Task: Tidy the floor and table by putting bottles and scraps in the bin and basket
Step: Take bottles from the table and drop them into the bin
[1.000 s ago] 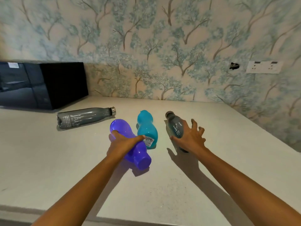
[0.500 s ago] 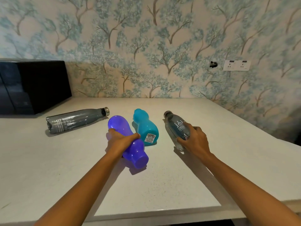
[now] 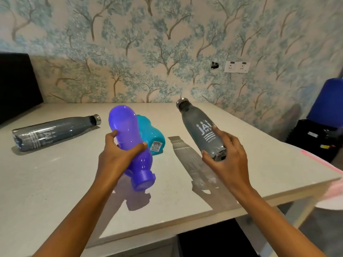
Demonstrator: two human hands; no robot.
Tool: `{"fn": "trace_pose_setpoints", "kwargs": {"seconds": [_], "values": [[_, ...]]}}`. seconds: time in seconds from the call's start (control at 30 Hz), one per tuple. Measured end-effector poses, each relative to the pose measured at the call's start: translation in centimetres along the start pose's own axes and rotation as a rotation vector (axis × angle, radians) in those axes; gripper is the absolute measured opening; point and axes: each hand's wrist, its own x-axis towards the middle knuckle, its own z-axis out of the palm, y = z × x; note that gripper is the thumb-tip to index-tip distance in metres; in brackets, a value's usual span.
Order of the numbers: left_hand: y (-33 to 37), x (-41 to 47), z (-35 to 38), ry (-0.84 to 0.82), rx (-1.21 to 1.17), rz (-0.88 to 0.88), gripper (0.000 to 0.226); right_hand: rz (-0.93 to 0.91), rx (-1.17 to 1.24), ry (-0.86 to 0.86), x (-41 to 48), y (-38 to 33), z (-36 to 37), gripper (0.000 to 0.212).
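White tabletop against tree-print wallpaper, double wall socket at right. Left hand is wrapped round the waist of a purple plastic bottle, thumb on top, cap end toward the camera, held off the surface with its shadow below. Right hand is clamped on the base end of a grey metal water bottle, tilted, cap pointing away and up, clear of the table. Teal plastic bottle lies on the table just behind the purple one, barcode sticker showing. Second grey metal bottle lies on its side at left, well apart. Black appliance in the far-left corner.
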Motion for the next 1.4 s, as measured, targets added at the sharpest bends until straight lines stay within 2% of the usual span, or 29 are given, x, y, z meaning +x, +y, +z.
{"fn": "trace_pose_setpoints", "kwargs": {"seconds": [0.2,0.33,0.43,0.57,0.87,1.0,1.23,1.3,1.4], "values": [[2.4,-3.9,2.0,-0.074,0.041,0.171,0.091,0.019,0.097,0.157,-3.0,0.2,-4.8,0.069],[4.2,-7.3,4.0,-0.242,0.039,0.22,0.101,0.179,0.54,0.266,-4.7,2.6,-8.5,0.058],[5.1,-9.8,6.3,-0.348,0.042,0.266,0.101,0.255,0.66,0.328,-6.1,5.3,-12.1,0.058],[5.8,-12.5,10.7,-0.459,0.041,0.321,0.087,0.242,0.6,0.38,-8.2,8.9,-17.1,0.058],[5.6,-21.2,22.1,-0.717,-0.097,0.238,0.085,0.295,0.426,0.41,-15.2,16.8,-26.7,0.064],[4.2,-24.8,26.8,-0.8,-0.071,0.207,0.087,0.346,0.324,0.429,-17.9,20.0,-29.0,0.064],[0.1,-29.8,31.8,-0.953,-0.043,0.002,0.086,0.505,0.2,0.532,-24.2,23.2,-30.0,0.061],[-1.6,-31.1,32.7,-0.966,-0.005,-0.071,0.086,0.581,0.191,0.555,-26.6,23.9,-29.7,0.061],[-5.0,-32.1,33.9,-0.945,0.074,-0.189,0.086,0.74,0.179,0.504,-29.4,25.3,-28.2,0.061]]}}
